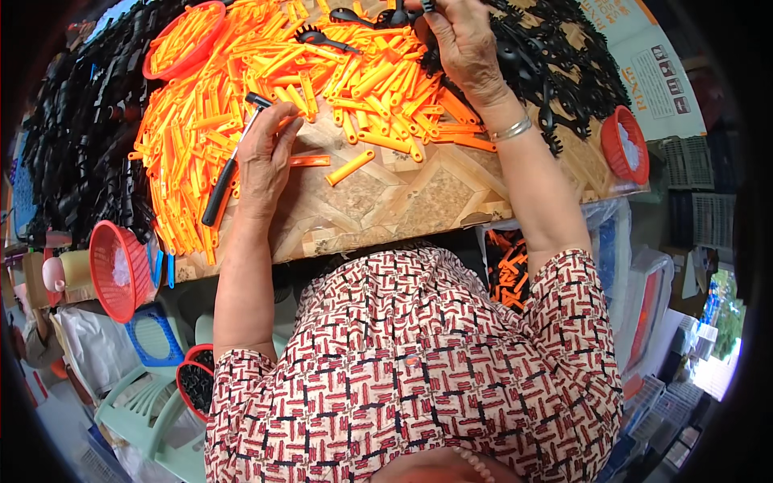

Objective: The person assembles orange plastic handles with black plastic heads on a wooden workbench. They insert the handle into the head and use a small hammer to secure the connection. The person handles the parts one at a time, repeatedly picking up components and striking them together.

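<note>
- The patterned tan wooden tabletop (386, 201) serves as the landmark; it is heaped with a broad pile of bright orange plastic handle pieces (241, 88) across its far and left part.
- The left hand (264, 157) lies on the tabletop at the near edge of the orange pile, fingers curled around a long black plastic utensil handle (229, 165) that runs from the hand toward the table's near left edge.
- The right hand (463, 48) reaches to the far side of the tabletop, fingers bent down onto black plastic utensil heads (386, 16); whether it actually grips one cannot be told. A silver bangle (512, 129) sits on that wrist.
- Two loose orange pieces (349, 167) lie on bare tabletop just beside the left hand.
- A heap of black plastic utensil parts (564, 72) covers the tabletop's far right part; another black heap (80, 137) lies off its left side.
- A round red plastic basket (183, 36) on the far left of the tabletop holds orange pieces.
- A small red mesh basket (624, 145) at the tabletop's right edge holds something pale.
- A red mesh basket (117, 270) beyond the near left corner holds white material.
- Below the tabletop's left side, a red-rimmed bowl (195, 386) holds small black parts.
</note>
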Demonstrator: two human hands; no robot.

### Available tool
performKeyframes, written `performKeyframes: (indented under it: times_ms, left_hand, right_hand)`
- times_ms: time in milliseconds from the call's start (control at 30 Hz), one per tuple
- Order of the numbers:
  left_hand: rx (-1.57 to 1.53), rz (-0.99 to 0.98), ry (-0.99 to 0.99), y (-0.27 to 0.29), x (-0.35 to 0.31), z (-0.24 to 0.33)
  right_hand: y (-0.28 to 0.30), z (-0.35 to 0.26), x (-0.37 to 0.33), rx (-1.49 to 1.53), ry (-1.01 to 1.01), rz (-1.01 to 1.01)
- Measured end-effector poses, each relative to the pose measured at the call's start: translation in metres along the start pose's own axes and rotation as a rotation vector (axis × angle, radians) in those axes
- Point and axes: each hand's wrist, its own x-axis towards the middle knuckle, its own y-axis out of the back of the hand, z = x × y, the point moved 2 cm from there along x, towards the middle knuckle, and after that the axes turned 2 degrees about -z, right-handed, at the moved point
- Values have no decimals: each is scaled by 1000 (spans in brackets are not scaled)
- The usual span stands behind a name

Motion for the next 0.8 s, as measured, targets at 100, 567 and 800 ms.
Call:
performKeyframes:
  times_ms: [100,567,800]
  left_hand:
    - [1,-50,-15,2,0,13]
    - [93,-334,-349,7,1,72]
    - [86,-381,-386,9,-2,75]
  right_hand:
    - [-14,-12,-19,704,-198,-136]
    - [-32,-73,-108,918,-830,-757]
    - [-29,-76,-111,852,-788,-887]
